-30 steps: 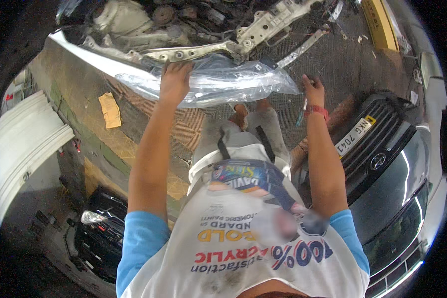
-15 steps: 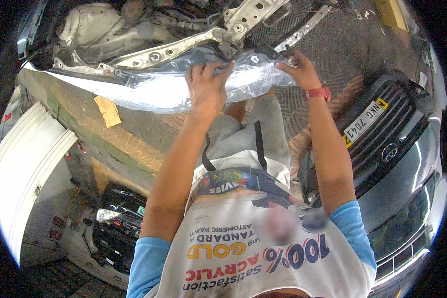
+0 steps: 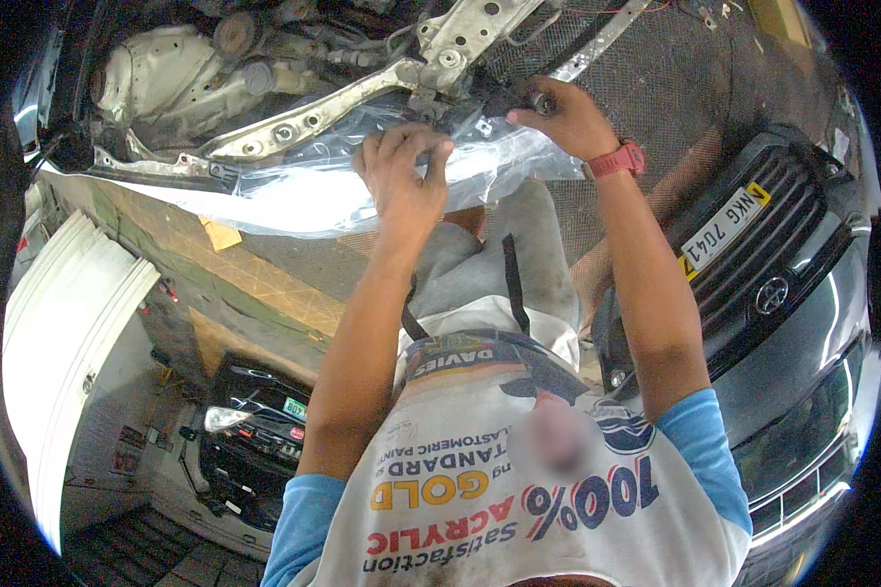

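My left hand (image 3: 401,181) pinches the upper edge of a clear plastic sheet (image 3: 303,201) that hangs below a bare metal frame rail (image 3: 362,103) of a stripped car front. My right hand (image 3: 566,117), with a red watch at the wrist, has its fingers closed on the sheet's right end, pressed against a dark part under a bolted metal bracket (image 3: 460,39). The sheet stretches left from both hands along the rail, wrinkled and shiny. Grey engine-bay parts (image 3: 176,73) lie behind the rail.
A dark car front with grille and yellow-cornered plate (image 3: 754,284) stands at the right. A white body panel (image 3: 59,333) curves along the left. Another dark vehicle (image 3: 255,430) sits at lower left. A scrap of cardboard (image 3: 220,235) lies on the patterned floor.
Both hands have moved closer together and up against the metal rail, carrying the plastic sheet's edge with them. The right hand has gone from the sheet's free corner to the dark part under the bracket.
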A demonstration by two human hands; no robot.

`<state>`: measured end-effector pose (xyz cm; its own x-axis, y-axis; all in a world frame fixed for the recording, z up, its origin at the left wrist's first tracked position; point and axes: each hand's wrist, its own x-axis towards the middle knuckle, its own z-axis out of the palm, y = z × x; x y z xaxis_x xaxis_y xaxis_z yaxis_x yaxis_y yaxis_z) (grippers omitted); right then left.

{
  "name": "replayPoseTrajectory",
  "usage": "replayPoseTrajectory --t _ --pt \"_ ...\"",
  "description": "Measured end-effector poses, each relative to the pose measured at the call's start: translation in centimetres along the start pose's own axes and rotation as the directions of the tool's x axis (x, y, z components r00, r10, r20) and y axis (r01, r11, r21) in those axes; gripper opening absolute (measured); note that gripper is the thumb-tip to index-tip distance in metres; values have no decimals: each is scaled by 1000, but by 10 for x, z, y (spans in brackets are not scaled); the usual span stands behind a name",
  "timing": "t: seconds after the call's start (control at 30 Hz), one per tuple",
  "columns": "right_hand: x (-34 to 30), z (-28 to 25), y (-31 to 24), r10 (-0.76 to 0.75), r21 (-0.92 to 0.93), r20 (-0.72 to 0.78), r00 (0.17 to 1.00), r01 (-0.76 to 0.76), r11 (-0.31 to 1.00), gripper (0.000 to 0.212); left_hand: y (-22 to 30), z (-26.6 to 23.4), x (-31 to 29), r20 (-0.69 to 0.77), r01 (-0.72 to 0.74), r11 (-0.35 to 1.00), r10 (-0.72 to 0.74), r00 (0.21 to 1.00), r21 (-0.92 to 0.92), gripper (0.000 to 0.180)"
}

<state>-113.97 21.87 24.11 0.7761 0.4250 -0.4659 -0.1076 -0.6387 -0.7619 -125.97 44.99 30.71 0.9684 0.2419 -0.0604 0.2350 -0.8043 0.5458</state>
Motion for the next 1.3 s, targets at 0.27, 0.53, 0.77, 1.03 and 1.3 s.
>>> replayPoseTrajectory --t 0.27,0.53,0.77,1.03,1.3 --pt "8 -4 1 -13 145 80 997 1 989 55 6 -7 9 139 86 973 -117 983 215 26" --pt "12 1 -1 12 173 68 998 -23 985 49 8 -11 12 95 20 949 -52 994 313 36" --pt "22 -4 -10 -14 94 5 1000 14 996 48 3 0 8 34 92 965 -103 994 246 31" --pt "21 -2 -11 45 86 39 998 -48 995 48 2 1 5 -19 54 963 -51 999 263 34" --pt "21 -4 -14 15 101 45 999 -19 995 49 3 6 2 -37 66 949 -57 998 307 50"
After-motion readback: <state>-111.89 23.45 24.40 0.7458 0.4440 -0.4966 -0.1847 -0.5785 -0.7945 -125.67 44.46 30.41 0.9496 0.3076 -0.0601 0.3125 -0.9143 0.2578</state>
